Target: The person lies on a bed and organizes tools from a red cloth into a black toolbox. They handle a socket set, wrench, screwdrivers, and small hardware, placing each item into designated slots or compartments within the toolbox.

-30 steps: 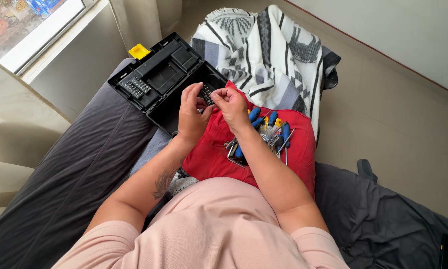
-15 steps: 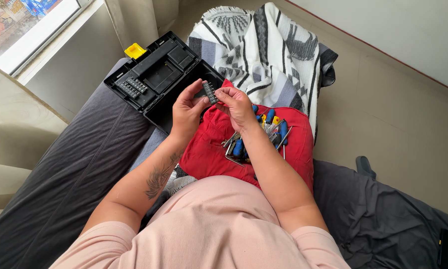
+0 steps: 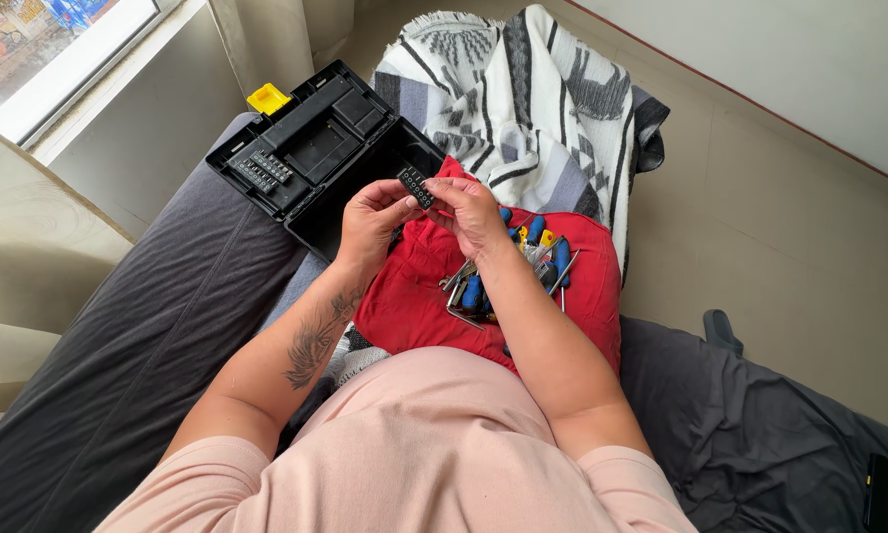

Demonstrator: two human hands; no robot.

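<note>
a small black bit holder [image 3: 416, 187], a short strip studded with screwdriver bits, was held up between two hands above a red cloth [image 3: 419, 296] spread on the lap. the left hand [image 3: 373, 222] was closed around its lower end, thumb and fingertips pinching it. the right hand [image 3: 473, 209] was pinched on its other end, fingers curled. just beyond, an open black toolbox [image 3: 310, 158] with a yellow latch [image 3: 268, 98] rested on a dark grey sofa [image 3: 138, 345], a second bit strip seated in its lid. blue-handled screwdrivers [image 3: 523, 262] and loose metal tools were heaped on the cloth, under the right forearm. a striped blanket [image 3: 533, 99] lay behind. it was judged that bits could be shaken loose from the strip if it were twisted or tipped, and lost in the cloth folds or sofa gap.
</note>
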